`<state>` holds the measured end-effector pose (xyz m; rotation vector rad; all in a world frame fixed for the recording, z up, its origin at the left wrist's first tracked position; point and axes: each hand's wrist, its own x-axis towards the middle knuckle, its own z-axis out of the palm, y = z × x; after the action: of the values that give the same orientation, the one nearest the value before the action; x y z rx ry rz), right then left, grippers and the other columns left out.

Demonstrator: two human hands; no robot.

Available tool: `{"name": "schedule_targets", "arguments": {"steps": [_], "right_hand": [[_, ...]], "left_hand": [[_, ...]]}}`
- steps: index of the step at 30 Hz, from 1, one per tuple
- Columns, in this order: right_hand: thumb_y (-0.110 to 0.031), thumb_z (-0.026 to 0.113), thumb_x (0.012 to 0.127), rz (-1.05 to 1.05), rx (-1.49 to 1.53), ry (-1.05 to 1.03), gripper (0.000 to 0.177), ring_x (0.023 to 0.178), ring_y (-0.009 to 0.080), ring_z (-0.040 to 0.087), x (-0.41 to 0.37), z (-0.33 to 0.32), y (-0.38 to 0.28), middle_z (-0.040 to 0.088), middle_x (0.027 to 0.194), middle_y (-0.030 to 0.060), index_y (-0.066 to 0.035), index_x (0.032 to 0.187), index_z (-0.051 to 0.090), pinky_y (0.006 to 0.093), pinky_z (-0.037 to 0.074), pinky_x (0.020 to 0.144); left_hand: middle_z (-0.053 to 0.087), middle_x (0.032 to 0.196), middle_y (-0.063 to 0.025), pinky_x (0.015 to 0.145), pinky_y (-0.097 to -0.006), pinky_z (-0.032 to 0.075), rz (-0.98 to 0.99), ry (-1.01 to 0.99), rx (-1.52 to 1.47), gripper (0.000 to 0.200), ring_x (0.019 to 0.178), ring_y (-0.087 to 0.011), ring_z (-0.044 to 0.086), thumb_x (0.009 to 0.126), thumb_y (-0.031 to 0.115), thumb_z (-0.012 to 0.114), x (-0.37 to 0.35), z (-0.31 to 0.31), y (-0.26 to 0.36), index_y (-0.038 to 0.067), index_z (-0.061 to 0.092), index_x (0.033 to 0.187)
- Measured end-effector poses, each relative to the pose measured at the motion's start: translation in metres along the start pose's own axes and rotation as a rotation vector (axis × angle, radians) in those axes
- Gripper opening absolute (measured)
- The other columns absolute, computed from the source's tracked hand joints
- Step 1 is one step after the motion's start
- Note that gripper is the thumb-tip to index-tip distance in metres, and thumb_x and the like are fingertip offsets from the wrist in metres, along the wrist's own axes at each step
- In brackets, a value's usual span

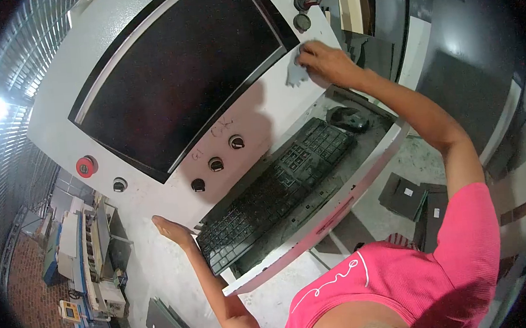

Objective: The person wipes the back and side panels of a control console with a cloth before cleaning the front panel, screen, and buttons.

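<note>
My right hand is closed on a pale grey-blue cloth, held against the white control panel just off the lower right corner of the dark screen. My left hand is at the panel's lower left edge, beside the left end of the keyboard tray; it looks flat, with its fingers stretched out and nothing seen in it. A dusty black keyboard and a black mouse lie on the pull-out tray between my arms.
Three black knobs sit below the screen, with a red emergency button and another knob to the left. A key switch is at the upper right. Dark panels lie on the floor; machinery stands at the left.
</note>
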<state>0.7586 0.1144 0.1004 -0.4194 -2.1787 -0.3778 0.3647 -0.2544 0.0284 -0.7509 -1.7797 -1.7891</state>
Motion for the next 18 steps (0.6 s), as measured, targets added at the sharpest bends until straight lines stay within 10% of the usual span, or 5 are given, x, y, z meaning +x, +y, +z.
{"name": "schedule_targets", "arguments": {"steps": [6,12,16,18], "right_hand": [[-0.004,0.061,0.074,-0.031,-0.022,-0.136,0.032,0.110,0.0313,0.053,-0.044,0.006,0.025,0.049,0.116,0.0119,-0.011,0.102,0.050,0.0391,0.053,0.080],[0.003,0.059,0.077,0.210,0.029,0.102,0.034,0.096,0.0341,0.058,-0.010,-0.010,0.064,0.052,0.109,0.0145,-0.005,0.109,0.052,0.0397,0.050,0.080],[-0.003,0.056,0.087,0.233,-0.071,0.184,0.043,0.108,0.0282,0.055,0.002,0.023,0.138,0.052,0.120,0.0169,0.000,0.128,0.044,0.0382,0.043,0.093],[-0.015,0.055,0.089,0.471,0.338,0.045,0.046,0.122,0.0272,0.047,-0.005,0.029,0.158,0.047,0.135,0.0183,-0.003,0.132,0.045,0.0385,0.041,0.098]], "left_hand": [[0.034,0.141,-0.0293,0.110,-0.0383,0.025,-0.030,-0.048,0.079,0.066,0.131,-0.0359,0.035,0.101,0.042,0.029,0.003,-0.005,-0.013,-0.015,0.036,0.132],[0.047,0.132,-0.0274,0.106,-0.0391,0.030,-0.097,-0.074,-0.127,0.056,0.122,-0.0332,0.045,0.101,0.032,0.032,0.004,-0.003,-0.010,-0.017,0.042,0.127],[0.045,0.135,-0.0246,0.110,-0.0376,0.027,-0.055,-0.018,0.149,0.049,0.128,-0.0310,0.040,0.102,0.026,0.030,0.004,-0.002,-0.036,-0.013,0.045,0.127],[0.051,0.130,-0.0230,0.107,-0.0374,0.030,-0.082,-0.017,0.094,0.047,0.122,-0.0312,0.045,0.102,0.026,0.032,0.002,-0.002,-0.019,-0.012,0.049,0.123]]}}
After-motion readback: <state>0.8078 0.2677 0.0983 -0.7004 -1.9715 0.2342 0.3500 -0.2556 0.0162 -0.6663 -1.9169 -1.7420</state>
